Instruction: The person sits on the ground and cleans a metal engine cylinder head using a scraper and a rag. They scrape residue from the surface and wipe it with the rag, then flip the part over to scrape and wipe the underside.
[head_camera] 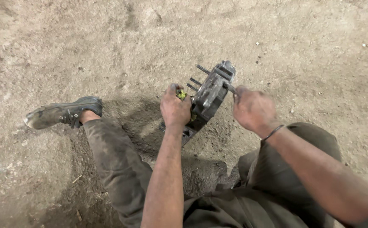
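Note:
A grey metal engine casing (209,98) stands on edge on the dirt floor, with a few dark studs (201,69) sticking out to the upper left. My left hand (174,109) is closed around a small yellow-green object (181,95) and rests against the casing's left side. My right hand (253,110), with a thin bangle on the wrist, grips a slim metal tool (230,88) whose tip touches the casing's upper right edge. What the tool is, I cannot tell; the hand is blurred.
I sit on a dusty, sandy floor (87,46). My left leg in dirty olive trousers (116,160) stretches to the left, ending in a worn dark shoe (63,112). My right knee (302,143) is bent beside the casing. Small pebbles lie scattered at the right.

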